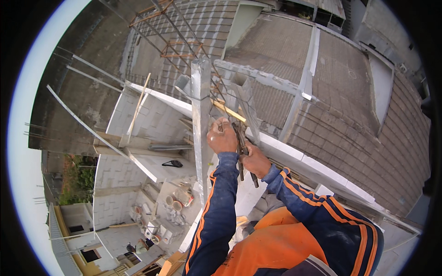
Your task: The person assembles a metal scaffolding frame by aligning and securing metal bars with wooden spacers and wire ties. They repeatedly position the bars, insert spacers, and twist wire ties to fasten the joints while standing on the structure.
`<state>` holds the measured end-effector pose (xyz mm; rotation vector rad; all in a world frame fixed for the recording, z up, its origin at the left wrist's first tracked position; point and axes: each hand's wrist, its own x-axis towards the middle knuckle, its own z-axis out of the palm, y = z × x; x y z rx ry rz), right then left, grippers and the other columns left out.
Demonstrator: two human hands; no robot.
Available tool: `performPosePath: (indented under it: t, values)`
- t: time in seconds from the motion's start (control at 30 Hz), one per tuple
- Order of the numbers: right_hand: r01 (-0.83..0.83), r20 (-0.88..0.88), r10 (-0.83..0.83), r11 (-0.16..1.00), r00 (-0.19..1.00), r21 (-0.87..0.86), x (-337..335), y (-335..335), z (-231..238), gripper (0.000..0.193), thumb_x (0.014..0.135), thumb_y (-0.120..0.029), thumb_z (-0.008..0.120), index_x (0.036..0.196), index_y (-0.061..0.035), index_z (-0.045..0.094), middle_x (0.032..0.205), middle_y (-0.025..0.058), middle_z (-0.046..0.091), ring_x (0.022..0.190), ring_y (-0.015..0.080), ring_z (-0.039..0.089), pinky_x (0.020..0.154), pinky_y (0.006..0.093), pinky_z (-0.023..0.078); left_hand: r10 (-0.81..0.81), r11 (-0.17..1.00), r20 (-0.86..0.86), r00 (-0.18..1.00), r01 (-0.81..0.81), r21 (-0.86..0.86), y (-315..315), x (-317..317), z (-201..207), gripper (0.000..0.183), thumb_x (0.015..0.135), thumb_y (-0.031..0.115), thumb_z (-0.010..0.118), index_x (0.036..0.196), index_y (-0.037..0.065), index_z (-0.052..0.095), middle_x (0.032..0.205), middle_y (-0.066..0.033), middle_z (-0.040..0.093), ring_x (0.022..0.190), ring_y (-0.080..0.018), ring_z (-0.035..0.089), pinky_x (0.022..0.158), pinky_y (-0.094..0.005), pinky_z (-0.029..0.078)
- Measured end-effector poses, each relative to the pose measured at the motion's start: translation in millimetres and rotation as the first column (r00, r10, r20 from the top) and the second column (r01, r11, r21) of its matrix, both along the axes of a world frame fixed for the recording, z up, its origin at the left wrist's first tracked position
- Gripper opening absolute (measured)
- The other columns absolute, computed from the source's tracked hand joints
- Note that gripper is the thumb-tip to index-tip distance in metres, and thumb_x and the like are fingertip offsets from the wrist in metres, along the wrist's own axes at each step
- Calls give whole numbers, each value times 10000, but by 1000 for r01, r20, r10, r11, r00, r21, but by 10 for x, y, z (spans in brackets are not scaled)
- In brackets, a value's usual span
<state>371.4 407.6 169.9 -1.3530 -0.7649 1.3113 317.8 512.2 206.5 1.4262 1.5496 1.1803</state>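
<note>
My right hand is wrapped round the handles of dark metal pincers, whose jaws point up and away from me. Just left of the jaws, my left hand is closed with its fingertips pinched together; whatever they hold is too small to make out. Close beside my left hand stands a silvery upright metal form. To its right is a second grey upright form, with thin wire running between the two. A yellow wooden strip lies slantwise beyond my hands.
A rebar cage with rusty stirrups rises at the far side. White block walls run right of my arms beside tiled roofs. Far below at left are buckets and a person. A long pale bar slants across the left.
</note>
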Motion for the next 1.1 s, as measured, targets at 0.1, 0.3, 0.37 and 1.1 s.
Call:
performPosePath:
  t: [0.1, 0.3, 0.37, 1.1]
  values:
    - [66, 30, -67, 998, 997, 25, -75, 62, 27, 628, 784, 31, 510, 1406, 9, 424, 873, 126, 603, 758, 194, 551, 704, 318, 468, 39, 998, -24, 999, -40, -58, -22, -15, 60, 243, 839, 198, 672, 959, 0, 749, 795, -179, 723, 728, -265, 688, 721, -366, 530]
    - [45, 121, -51, 998, 991, 47, -107, 149, -16, 596, 785, 40, 511, 1375, 25, 431, 984, 184, 643, 858, 228, 597, 772, 328, 477, 48, 998, -137, 989, -54, -42, -25, -94, 92, 246, 803, 253, 713, 931, 53, 777, 778, -185, 718, 733, -285, 687, 740, -386, 532]
    - [47, 175, -55, 998, 983, 52, -118, 194, -68, 488, 805, 48, 522, 1290, 5, 504, 997, 141, 648, 895, 196, 585, 785, 324, 470, 30, 999, -134, 991, -34, -30, -26, -116, 109, 249, 806, 244, 716, 944, 45, 773, 793, -170, 723, 749, -259, 678, 752, -370, 526]
    - [248, 473, -209, 969, 856, -19, -459, 425, -92, 571, 927, -375, 578, 1112, 155, 477, 1045, 360, 601, 982, 486, 605, 858, 483, 482, -695, 623, 11, 719, 610, -490, -937, -1078, 122, 398, 731, 248, 677, 1011, -33, 644, 861, -104, 679, 798, -211, 647, 727, -345, 506]
